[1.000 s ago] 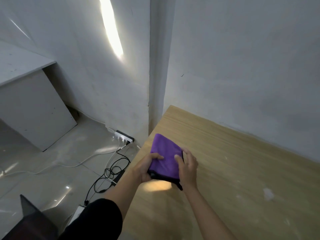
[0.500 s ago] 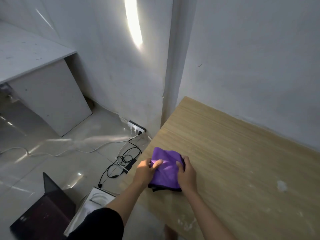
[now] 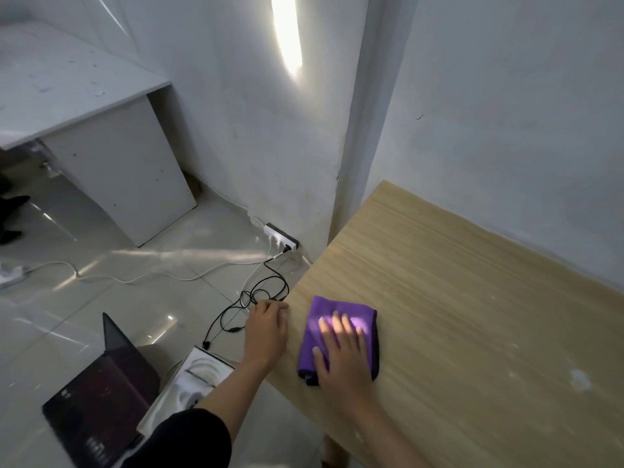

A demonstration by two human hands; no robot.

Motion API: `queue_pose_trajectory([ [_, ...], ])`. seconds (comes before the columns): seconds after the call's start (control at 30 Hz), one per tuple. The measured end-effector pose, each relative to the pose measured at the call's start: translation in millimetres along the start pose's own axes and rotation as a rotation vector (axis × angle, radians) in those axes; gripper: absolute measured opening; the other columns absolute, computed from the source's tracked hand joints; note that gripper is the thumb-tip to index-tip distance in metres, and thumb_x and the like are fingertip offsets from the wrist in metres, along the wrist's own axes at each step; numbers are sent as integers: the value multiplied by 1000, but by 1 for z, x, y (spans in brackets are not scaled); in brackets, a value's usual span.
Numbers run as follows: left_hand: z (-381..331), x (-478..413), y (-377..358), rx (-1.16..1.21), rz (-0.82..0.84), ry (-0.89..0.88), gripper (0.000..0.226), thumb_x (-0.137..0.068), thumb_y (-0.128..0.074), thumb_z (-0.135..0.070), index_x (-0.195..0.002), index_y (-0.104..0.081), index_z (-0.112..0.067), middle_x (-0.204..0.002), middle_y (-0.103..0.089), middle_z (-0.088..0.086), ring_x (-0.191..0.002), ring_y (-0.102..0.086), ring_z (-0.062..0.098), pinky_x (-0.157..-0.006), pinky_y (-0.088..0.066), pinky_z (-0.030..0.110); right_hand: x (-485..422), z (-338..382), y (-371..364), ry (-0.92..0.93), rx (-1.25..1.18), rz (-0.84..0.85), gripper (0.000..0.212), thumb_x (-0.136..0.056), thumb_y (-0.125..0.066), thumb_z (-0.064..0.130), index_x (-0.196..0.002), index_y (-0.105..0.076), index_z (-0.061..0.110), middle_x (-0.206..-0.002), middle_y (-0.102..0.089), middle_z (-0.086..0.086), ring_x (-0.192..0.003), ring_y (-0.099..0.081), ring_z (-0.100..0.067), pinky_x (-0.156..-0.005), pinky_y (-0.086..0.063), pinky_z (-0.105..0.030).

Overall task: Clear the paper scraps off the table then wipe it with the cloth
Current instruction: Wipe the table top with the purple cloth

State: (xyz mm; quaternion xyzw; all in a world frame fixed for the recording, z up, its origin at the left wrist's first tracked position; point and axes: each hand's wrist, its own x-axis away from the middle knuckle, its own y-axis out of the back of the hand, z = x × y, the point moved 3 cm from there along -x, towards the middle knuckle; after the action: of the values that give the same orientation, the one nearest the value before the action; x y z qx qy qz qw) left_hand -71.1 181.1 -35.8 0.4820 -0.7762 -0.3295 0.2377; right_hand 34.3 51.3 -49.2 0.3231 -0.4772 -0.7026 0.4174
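Observation:
A folded purple cloth (image 3: 324,319) lies flat on the wooden table (image 3: 456,298) near its left edge. My right hand (image 3: 342,352) rests palm-down on the cloth with fingers spread, pressing it to the wood. My left hand (image 3: 266,329) is at the table's left edge, beside the cloth and off it, fingers loosely curled with nothing in them. A small white smudge or scrap (image 3: 580,380) shows on the table at the right.
White walls close the table's far side. On the floor to the left lie a power strip (image 3: 282,238) with tangled cables (image 3: 256,295), an open dark box (image 3: 101,400) and a white box (image 3: 189,383). A white desk (image 3: 84,106) stands further left.
Both hands held the cloth at the table's edge earlier. Now the left hand has let go and the right hand lies flat on the cloth, which sits further in on the table.

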Motion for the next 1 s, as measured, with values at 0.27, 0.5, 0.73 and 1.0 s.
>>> queue_pose_trajectory([
  [0.27,-15,-17,-10,175,-64,70,30,-94,-32,-34,-116,-51,-29,-113,-60,-2,-103,-56,18,-89,-46,35,-64,21,-19,253,19,166,52,-90,-38,39,-139,-36,26,-145,-41,1,-139,-27,-17,-110,-16,-46],
  [0.5,-65,-72,-44,-86,79,-104,50,-91,-31,-34,-139,-36,-22,-149,-34,5,-137,-33,20,-109,-29,33,-161,-68,6,-52,26,87,59,-88,-10,50,-144,-17,38,-156,-11,7,-145,-5,-13,-114,8,-40],
  [0.73,-85,-113,-96,-316,258,-211,52,-92,-19,-37,-144,-20,-29,-157,-7,-3,-145,-2,13,-117,-5,33,-191,-164,40,-505,31,-19,50,-96,-23,39,-146,-17,34,-157,-8,1,-145,-2,-18,-115,3,-48],
  [1.0,-113,-155,-129,-394,-28,-189,63,-89,-2,-40,-143,-24,-18,-153,-18,0,-143,-2,15,-113,16,29,-278,-133,27,34,49,168,50,-95,-14,44,-145,-10,39,-157,0,8,-144,6,-13,-116,8,-43],
])
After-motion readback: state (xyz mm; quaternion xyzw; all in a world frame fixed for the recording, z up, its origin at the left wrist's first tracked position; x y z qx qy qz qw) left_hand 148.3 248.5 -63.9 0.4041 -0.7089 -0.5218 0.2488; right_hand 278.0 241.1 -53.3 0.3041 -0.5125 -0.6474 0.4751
